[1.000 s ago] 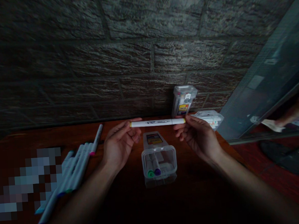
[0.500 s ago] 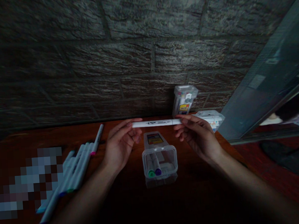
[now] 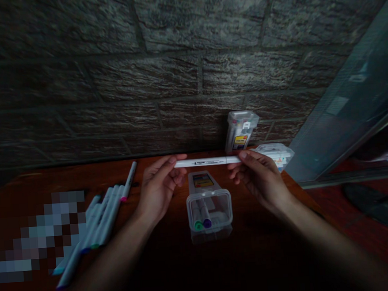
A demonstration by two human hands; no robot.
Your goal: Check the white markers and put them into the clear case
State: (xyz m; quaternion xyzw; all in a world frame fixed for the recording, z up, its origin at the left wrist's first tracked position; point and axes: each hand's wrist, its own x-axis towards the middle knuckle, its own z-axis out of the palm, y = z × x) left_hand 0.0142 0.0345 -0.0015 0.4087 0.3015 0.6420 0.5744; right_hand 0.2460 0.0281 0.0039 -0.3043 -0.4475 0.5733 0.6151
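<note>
A white marker (image 3: 203, 162) with dark print on its barrel is held level between my two hands. My left hand (image 3: 158, 183) pinches its left end between thumb and fingertips. At the other end, my right hand (image 3: 260, 174) has thumb and fingers closed on it. Below the marker, a clear plastic case (image 3: 210, 211) lies on the table with its open end toward me. Inside it are a green-ended marker (image 3: 198, 225) and a purple-ended marker (image 3: 206, 223).
Several white markers (image 3: 102, 214) lie on the wooden table (image 3: 175, 253) at the left, partly behind a pixelated patch. By the brick wall (image 3: 176, 76), a filled clear case (image 3: 241, 131) stands upright. A clear plastic piece (image 3: 281, 152) sits behind my right hand.
Both hands still hold the marker level. The whole scene has shifted slightly to the right in view, and the marker's printed side appears turned a little.
</note>
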